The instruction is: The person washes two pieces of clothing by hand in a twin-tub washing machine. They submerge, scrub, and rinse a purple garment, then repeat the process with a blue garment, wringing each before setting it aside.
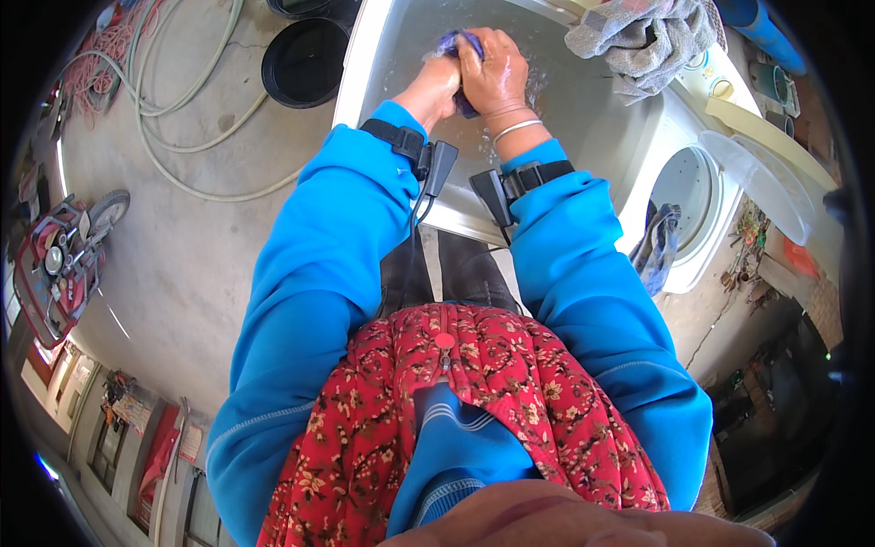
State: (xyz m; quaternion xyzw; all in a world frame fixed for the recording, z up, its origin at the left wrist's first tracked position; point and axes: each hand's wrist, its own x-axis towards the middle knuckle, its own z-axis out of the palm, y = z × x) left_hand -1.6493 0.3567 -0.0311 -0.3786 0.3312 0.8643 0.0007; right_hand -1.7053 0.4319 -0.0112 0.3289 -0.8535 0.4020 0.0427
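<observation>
A wet purple cloth is squeezed between my two hands above the water in the tub of a white twin-tub washing machine. My left hand is closed around the cloth, its fingers mostly hidden. Beside it on the right, my right hand grips the same cloth with bent fingers; a silver bangle circles that wrist. Parts of the cloth show above and below the hands. Splashes and bubbles mark the water around them.
A grey towel is draped over the machine's back edge. At the right, a dark patterned cloth hangs from the round spin tub, beside a clear lid. Leftward are a black basin, a pale hose and a red motorcycle.
</observation>
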